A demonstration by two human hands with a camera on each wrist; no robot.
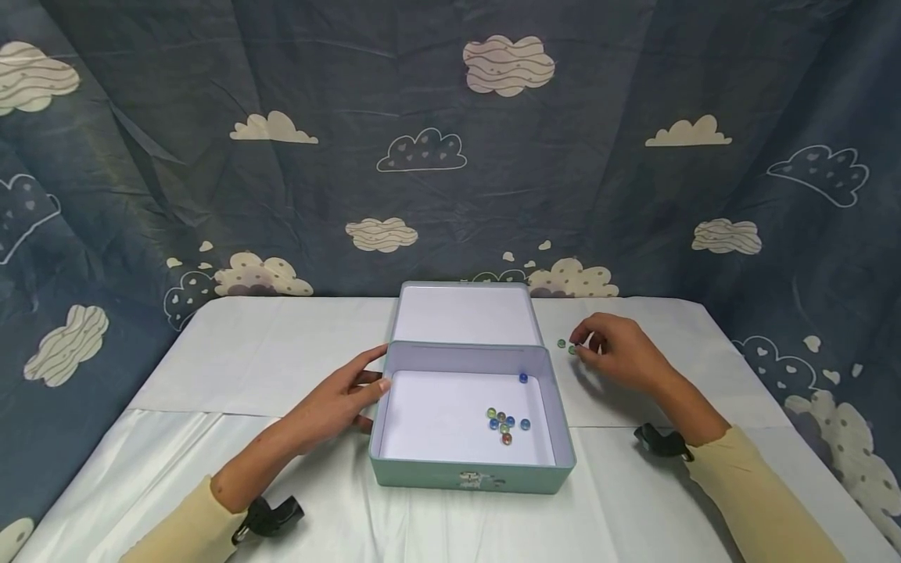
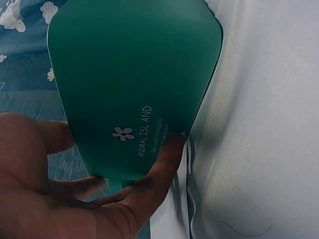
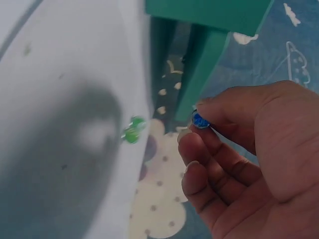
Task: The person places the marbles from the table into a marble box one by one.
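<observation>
A green tin box (image 1: 468,475) with a pale inside stands on the white cloth, its lid (image 1: 464,313) laid back behind it. My left hand (image 1: 345,399) rests against the box's left side, fingers spread; in the left wrist view fingertips touch the printed green wall (image 2: 134,64). To the right of the box, my right hand (image 1: 622,352) pinches a blue marble (image 3: 200,119) between thumb and fingertips. Beside those fingertips two green marbles (image 1: 561,343) lie on the cloth. Inside the box, several coloured marbles (image 1: 507,439) cluster right of centre, with a blue one (image 1: 523,378) near the back wall.
White cloth (image 1: 281,352) covers the table, with a crease across it. A dark blue curtain with clouds (image 1: 422,78) hangs behind and at both sides. Black straps with a small device (image 1: 271,516) are worn at each wrist.
</observation>
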